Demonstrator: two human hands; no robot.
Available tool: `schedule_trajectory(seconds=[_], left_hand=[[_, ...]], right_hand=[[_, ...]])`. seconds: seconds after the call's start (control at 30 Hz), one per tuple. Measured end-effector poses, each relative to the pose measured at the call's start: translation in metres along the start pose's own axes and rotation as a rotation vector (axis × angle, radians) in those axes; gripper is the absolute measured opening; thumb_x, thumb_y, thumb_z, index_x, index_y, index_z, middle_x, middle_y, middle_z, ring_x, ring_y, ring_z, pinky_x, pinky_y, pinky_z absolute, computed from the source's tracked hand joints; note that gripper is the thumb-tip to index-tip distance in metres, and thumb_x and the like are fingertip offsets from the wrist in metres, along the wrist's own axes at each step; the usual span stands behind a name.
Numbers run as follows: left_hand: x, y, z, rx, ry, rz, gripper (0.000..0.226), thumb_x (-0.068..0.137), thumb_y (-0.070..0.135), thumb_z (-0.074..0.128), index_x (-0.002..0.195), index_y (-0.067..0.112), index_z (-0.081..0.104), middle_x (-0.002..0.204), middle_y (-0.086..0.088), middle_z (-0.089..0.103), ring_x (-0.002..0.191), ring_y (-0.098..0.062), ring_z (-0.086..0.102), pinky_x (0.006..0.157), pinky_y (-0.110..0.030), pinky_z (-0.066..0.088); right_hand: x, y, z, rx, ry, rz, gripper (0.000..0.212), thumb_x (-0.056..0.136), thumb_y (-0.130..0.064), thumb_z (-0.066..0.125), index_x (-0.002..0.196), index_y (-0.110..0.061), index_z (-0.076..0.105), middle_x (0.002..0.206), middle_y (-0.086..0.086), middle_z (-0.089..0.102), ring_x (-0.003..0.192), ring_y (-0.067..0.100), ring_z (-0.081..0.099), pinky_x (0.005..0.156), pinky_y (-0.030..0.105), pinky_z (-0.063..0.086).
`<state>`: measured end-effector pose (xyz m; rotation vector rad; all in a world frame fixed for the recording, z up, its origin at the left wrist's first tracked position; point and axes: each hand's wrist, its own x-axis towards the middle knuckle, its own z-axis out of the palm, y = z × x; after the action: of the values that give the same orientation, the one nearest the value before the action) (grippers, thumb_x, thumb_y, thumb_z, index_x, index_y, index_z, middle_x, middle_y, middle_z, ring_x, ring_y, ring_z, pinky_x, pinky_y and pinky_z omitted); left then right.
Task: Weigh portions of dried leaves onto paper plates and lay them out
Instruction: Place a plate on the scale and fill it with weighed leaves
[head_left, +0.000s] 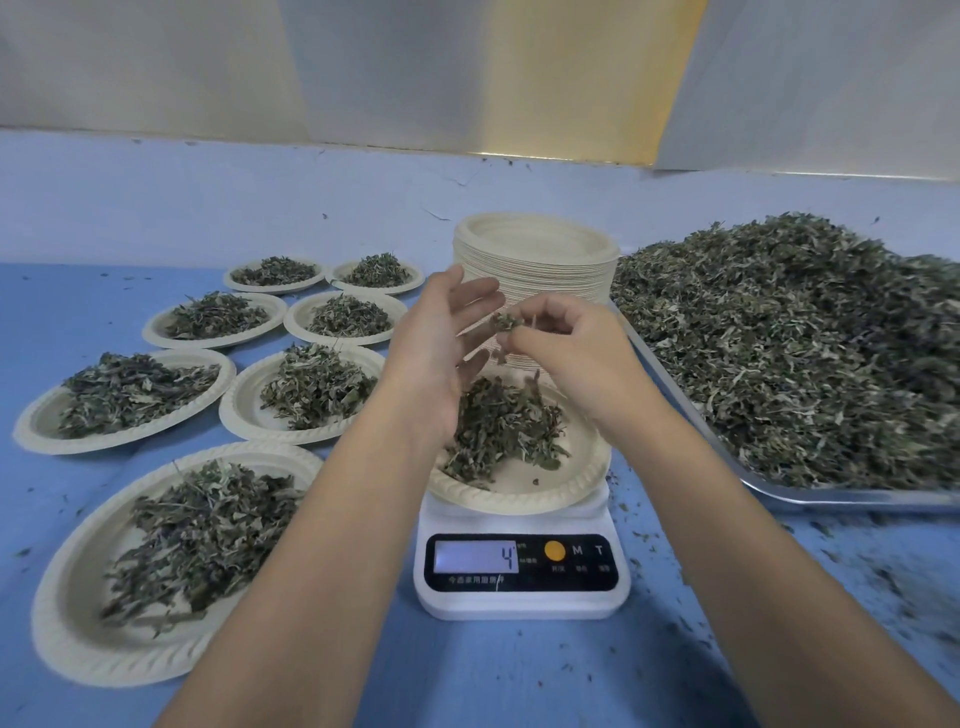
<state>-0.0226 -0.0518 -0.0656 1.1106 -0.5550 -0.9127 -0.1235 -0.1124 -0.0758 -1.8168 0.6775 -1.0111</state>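
A white digital scale (522, 574) stands in front of me and its display shows 4. On it sits a cream paper plate (566, 480) with a small heap of dried leaves (498, 431). Above that plate my right hand (566, 353) pinches a small tuft of dried leaves (506, 322). My left hand (441, 343) hovers beside it, fingers straight and spread, holding nothing. A few bits of leaf hang in the air between the hands and the plate.
Several filled paper plates (122, 395) lie in rows on the blue table at the left. A tall stack of unused plates (540, 265) stands behind the scale. A metal tray (810, 493) heaped with dried leaves fills the right. Leaf crumbs litter the table at the right.
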Motion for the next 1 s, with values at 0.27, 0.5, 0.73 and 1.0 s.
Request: schedule_trajectory(seconds=[0.27,0.5,0.73,1.0], left_hand=[[-0.005,0.003,0.000,0.055,-0.042,0.065,0.037,0.096,0.034,0.038,0.110,0.016,0.067,0.105,0.006,0.072,0.095,-0.005,0.067,0.086,-0.025,0.037],[-0.006,0.003,0.003,0.096,-0.142,0.089,0.033,0.095,0.031,0.040,0.110,0.017,0.066,0.112,0.003,0.070,0.107,-0.010,0.063,0.099,-0.028,0.040],[-0.006,-0.006,0.018,0.344,-0.154,0.109,0.027,0.094,0.030,0.044,0.099,0.024,0.070,0.105,0.008,0.072,0.114,-0.010,0.056,0.104,-0.034,0.038],[-0.008,-0.015,0.063,0.192,-0.176,0.061,0.019,0.093,0.019,0.051,0.089,0.018,0.069,0.105,-0.001,0.071,0.104,-0.013,0.064,0.093,-0.028,0.048]], right_hand=[[0.001,0.001,-0.006,-0.092,0.010,0.033,0.017,0.084,-0.028,0.066,0.069,-0.025,0.074,0.062,-0.014,0.060,0.063,0.000,0.053,0.068,0.025,0.041],[0.002,0.001,-0.017,-0.134,0.060,0.027,0.026,0.085,-0.011,0.058,0.072,-0.030,0.071,0.070,-0.007,0.065,0.070,0.009,0.057,0.080,0.036,0.050],[-0.001,0.013,-0.044,-0.247,0.121,0.025,0.017,0.087,-0.015,0.059,0.078,-0.024,0.071,0.083,-0.004,0.071,0.075,0.009,0.063,0.075,0.026,0.050],[-0.005,0.043,-0.113,-0.571,0.381,0.103,0.023,0.086,-0.009,0.056,0.098,-0.021,0.072,0.096,-0.004,0.069,0.076,0.012,0.059,0.066,0.025,0.043]])
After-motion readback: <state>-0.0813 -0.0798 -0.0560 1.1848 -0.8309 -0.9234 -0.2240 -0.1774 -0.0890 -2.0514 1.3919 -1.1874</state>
